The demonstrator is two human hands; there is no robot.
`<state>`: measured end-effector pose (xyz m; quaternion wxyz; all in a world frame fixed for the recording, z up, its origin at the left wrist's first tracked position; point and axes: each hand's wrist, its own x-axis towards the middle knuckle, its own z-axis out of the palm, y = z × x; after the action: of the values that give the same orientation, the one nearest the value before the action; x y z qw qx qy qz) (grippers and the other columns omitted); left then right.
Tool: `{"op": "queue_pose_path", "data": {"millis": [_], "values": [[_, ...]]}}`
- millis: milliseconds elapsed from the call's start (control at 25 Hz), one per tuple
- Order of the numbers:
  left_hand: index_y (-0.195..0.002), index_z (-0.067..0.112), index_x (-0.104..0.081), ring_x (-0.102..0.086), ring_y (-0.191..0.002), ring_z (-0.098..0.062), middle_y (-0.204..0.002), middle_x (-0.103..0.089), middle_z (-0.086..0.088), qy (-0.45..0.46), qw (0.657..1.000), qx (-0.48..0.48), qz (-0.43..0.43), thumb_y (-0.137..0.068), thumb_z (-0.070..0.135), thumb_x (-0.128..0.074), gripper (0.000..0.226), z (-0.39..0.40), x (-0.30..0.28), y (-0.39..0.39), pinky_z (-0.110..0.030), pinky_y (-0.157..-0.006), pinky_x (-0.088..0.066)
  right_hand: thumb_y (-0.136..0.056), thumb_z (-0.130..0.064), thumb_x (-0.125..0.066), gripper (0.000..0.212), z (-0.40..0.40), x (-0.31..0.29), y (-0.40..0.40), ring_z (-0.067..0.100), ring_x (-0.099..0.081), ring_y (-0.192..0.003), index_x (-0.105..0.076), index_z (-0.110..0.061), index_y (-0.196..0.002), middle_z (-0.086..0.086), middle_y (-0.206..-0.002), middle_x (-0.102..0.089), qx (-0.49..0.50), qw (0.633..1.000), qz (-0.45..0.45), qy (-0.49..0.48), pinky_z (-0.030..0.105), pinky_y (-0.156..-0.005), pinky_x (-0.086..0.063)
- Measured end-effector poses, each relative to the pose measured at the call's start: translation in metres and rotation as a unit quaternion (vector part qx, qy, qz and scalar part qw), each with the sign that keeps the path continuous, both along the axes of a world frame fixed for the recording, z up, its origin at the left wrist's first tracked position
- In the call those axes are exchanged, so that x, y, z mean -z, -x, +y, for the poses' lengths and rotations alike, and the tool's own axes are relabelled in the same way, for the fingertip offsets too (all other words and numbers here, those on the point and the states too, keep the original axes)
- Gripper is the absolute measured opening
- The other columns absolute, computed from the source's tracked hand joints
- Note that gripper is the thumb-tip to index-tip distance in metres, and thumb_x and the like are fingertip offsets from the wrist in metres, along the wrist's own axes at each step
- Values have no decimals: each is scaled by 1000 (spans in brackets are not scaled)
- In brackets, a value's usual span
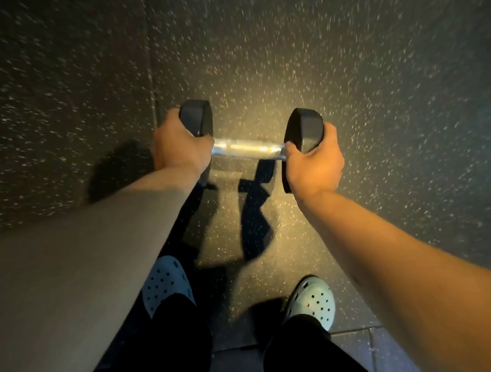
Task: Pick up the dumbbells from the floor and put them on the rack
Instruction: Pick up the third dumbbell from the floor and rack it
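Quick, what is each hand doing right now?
Left hand: closed on the left head of the dumbbell.
Right hand: closed on its right head.

Both arms reach straight out and down, away from the body. The left hand (182, 144) is curled tight around one end of the dumbbell (249, 148), fingers wrapped over the far side. The right hand (314, 165) grips the other end, thumb on the near side. Both wrists are straight. Two legs stand below.
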<state>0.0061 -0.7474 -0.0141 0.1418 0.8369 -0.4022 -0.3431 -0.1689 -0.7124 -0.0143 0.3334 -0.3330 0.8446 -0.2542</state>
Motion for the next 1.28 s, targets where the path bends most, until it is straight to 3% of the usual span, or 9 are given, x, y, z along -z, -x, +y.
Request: {"op": "queue_pose_path", "data": {"millis": [80, 240, 400, 520, 680, 920, 1120, 1280], "values": [[-121, 18, -60, -60, -99, -16, -104, -60, 4, 26, 999, -28, 20, -86, 20, -78, 39, 8, -61, -11, -25, -76, -47, -89, -22, -74, 50, 2, -59, -9, 10, -52, -85, -54, -20, -135, -11, -92, -55, -19, 999, -1, 35, 20, -76, -42], [-129, 17, -58, -60, -95, -15, -104, -62, 2, 80, 994, -66, 21, -88, 24, -76, 46, 31, -212, -36, -22, -74, -40, -88, -20, -76, 55, 8, -206, -37, 5, -52, -88, -54, -17, -139, -10, -99, -58, -53, 993, -14, 105, -3, -69, -30], [-128, 23, -59, -66, -103, -33, -110, -71, -10, 125, 982, -138, 2, -86, 30, -76, 46, 70, -383, -70, -37, -83, -51, -86, -21, -78, 60, 27, -370, -73, 12, -63, -104, -53, -18, -141, -1, -119, -69, -100, 981, -48, 160, 11, -85, -39], [-125, 23, -59, -66, -103, -33, -108, -70, -9, 185, 963, -197, -10, -86, 31, -75, 43, 97, -499, -100, -42, -88, -52, -86, -21, -79, 63, 28, -482, -108, 20, -63, -117, -52, -19, -143, 2, -128, -68, -146, 963, -89, 211, 14, -91, -39], [-118, 22, -60, -66, -101, -33, -103, -71, -6, 263, 918, -293, -51, -86, 35, -75, 37, 140, -611, -136, -45, -89, -53, -84, -22, -79, 61, 38, -595, -159, 24, -66, -109, -55, -23, -140, 1, -120, -72, -224, 928, -105, 278, 27, -89, -45], [-116, 24, -59, -66, -103, -36, -105, -72, -8, 328, 833, -435, -98, -85, 36, -74, 36, 243, -700, -216, -41, -82, -53, -86, -20, -76, 60, 93, -695, -271, 7, -56, -96, -53, -29, -141, -14, -107, -63, -377, 856, -178, 306, 23, -83, -42], [-128, 27, -57, -65, -109, -36, -111, -72, -8, 359, 749, -537, -151, -88, 34, -72, 43, 381, -748, -311, -36, -79, -47, -86, -22, -77, 62, 200, -738, -404, 18, -64, -105, -52, -31, -142, -6, -111, -68, -493, 772, -255, 310, 31, -88, -49], [-133, 20, -55, -64, -104, -33, -102, -69, -5, 378, 681, -596, -197, -90, 27, -72, 47, 504, -771, -373, -29, -75, -40, -86, -22, -78, 60, 308, -757, -505, 17, -63, -107, -54, -28, -141, -4, -117, -69, -561, 705, -308, 305, 27, -87, -46]]}}
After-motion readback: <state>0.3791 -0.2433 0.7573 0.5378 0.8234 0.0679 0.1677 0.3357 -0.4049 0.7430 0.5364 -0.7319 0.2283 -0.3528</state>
